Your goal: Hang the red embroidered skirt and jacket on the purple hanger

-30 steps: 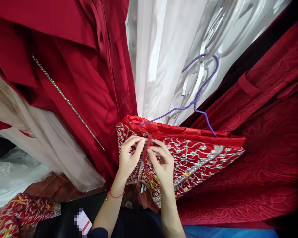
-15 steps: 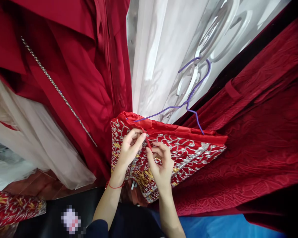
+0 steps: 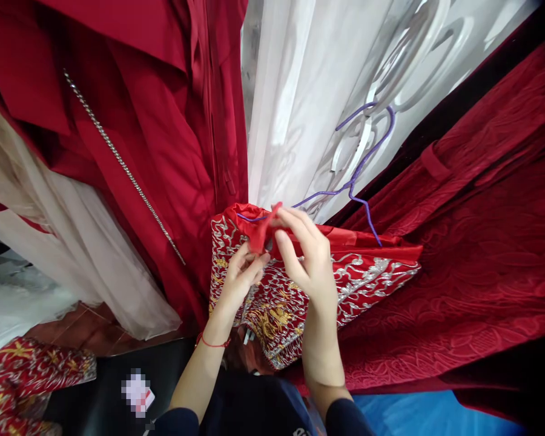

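While the right hand (image 3: 309, 257) pinches a thin red tie (image 3: 260, 233) at the top edge of the embroidered red garment (image 3: 345, 281), the left hand (image 3: 238, 284) closes on the cloth just below. The garment hangs from a purple wire hanger (image 3: 358, 175); it looks soft and limp, the tie likely slippery. Red gowns (image 3: 163, 133) crowd the left, red velvet (image 3: 481, 242) the right, so room is tight.

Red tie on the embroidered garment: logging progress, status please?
Right hand pinches red tie, raised. Left hand on embroidered garment. Purple hanger behind, apart.
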### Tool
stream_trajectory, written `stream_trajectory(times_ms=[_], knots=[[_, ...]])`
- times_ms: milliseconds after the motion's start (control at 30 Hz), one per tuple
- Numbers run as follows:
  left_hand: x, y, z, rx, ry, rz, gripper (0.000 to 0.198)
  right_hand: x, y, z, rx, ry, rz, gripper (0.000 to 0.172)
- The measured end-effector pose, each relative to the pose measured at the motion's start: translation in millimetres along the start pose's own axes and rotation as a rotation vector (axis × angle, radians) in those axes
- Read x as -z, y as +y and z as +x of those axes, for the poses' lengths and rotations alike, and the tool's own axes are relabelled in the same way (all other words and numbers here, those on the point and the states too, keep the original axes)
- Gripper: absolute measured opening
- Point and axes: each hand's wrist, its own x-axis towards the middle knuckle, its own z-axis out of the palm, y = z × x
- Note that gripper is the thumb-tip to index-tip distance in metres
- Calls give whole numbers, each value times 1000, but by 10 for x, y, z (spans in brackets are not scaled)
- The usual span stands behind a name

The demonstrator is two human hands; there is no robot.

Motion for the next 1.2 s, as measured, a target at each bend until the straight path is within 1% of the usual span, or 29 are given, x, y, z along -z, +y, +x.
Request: stream_trajectory(times_ms=[67, 100, 167, 200, 267, 300, 367, 433, 500, 600, 667, 867, 933, 1000, 1067, 1133, 1200], knots=[[21, 24, -16, 15, -25, 22, 34, 27, 14, 117, 24, 30, -94, 31], [24, 36, -24, 22, -31, 30, 34, 41, -2, 112, 29, 48, -101, 28], [25, 52, -37, 29, -37, 42, 36, 61, -67, -17, -4, 93, -57, 24], [25, 56, -43, 32, -40, 45, 36, 63, -107, -125, -53, 124, -23, 22], [27, 58, -56, 43, -44, 47, 37, 37, -166, -374, -221, 163, 48, 17], [29, 57, -63, 52, -46, 45, 37, 8, -177, -491, -329, 156, 84, 17], [34, 57, -74, 70, -57, 36, 36, -90, -151, -666, -540, 101, 156, 26], [37, 63, -80, 77, -74, 29, 36, -225, -80, -742, -691, 84, 244, 33], [38, 74, -80, 74, -94, 36, 36, -365, 1, -733, -760, 165, 374, 37], [42, 90, -76, 72, -106, 58, 38, -519, 71, -650, -785, 319, 560, 47], [55, 94, -74, 78, -113, 71, 39, -578, 77, -596, -808, 387, 600, 50], [151, 74, -73, 104, -123, 119, 40, -728, 87, -557, -939, 476, 594, 40], [185, 72, -73, 114, -132, 137, 39, -780, 112, -561, -943, 529, 574, 34], [212, 76, -70, 109, -157, 153, 36, -819, 138, -564, -900, 553, 583, 25], [232, 85, -64, 96, -188, 169, 33, -845, 158, -571, -848, 542, 597, 20], [244, 98, -58, 87, -203, 181, 31, -862, 168, -591, -835, 522, 584, 20], [247, 111, -54, 92, -204, 185, 30, -875, 170, -619, -862, 519, 558, 27]])
